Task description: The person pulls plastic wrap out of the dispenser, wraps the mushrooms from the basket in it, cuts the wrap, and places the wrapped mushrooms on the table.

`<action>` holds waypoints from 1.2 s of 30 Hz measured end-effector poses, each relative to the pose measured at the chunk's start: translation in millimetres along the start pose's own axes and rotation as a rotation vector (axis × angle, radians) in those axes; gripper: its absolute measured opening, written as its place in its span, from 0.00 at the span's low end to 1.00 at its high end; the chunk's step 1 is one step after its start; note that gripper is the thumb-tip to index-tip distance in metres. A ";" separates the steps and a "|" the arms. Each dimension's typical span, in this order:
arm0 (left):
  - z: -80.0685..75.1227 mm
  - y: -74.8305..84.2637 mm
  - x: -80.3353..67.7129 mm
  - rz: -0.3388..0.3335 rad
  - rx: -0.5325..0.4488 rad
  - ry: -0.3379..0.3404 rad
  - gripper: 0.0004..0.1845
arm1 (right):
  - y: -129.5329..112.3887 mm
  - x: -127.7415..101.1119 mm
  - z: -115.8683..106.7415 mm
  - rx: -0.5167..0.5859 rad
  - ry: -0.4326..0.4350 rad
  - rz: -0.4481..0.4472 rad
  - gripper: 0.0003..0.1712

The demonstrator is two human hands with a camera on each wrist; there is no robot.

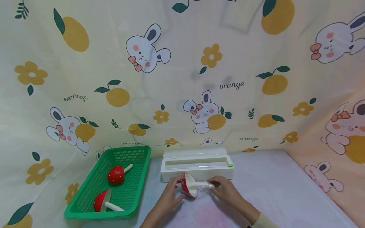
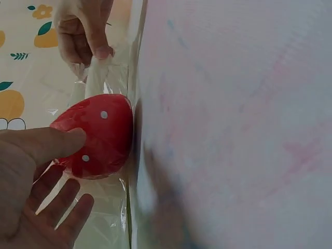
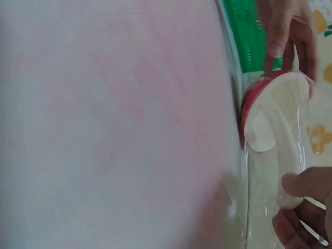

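Inside, the green basket holds two toy mushrooms

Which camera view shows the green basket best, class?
The head view: the whole basket shows left of both hands, with two toy mushrooms in it. The right wrist view catches only a strip of its green mesh behind the fingers. The left wrist view shows none of it.

Basket left of dispenser; mushroom before dispenser.
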State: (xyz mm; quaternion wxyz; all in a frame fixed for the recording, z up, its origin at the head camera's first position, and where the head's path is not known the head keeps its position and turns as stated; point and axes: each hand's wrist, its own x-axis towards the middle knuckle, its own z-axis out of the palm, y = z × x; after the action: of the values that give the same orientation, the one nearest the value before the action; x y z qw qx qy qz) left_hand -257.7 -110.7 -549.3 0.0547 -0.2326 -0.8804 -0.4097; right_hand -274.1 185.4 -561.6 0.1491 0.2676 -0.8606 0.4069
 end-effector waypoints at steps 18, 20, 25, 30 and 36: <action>13.1 8.9 13.6 0.045 0.212 0.118 0.60 | -10.1 4.9 -27.7 0.204 -0.058 0.079 0.11; 13.8 11.8 17.5 0.054 0.222 0.150 0.58 | -9.5 6.0 -29.9 0.210 -0.070 0.074 0.11; 14.2 15.4 26.5 0.067 0.243 0.187 0.54 | -8.3 8.6 -33.8 0.222 -0.088 0.033 0.10; 12.0 15.4 32.3 0.084 0.284 0.208 0.51 | -9.8 10.3 -35.7 0.153 -0.122 0.018 0.12; 6.5 19.3 38.5 0.087 0.185 0.214 0.47 | -13.3 12.4 -36.0 0.064 -0.129 0.006 0.25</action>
State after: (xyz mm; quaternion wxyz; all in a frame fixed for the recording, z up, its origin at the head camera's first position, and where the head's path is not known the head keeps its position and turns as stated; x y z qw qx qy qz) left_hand -282.3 -81.1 -529.1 0.1873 -0.2193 -0.8926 -0.3464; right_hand -275.0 202.3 -524.9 0.0836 0.2954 -0.8557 0.4165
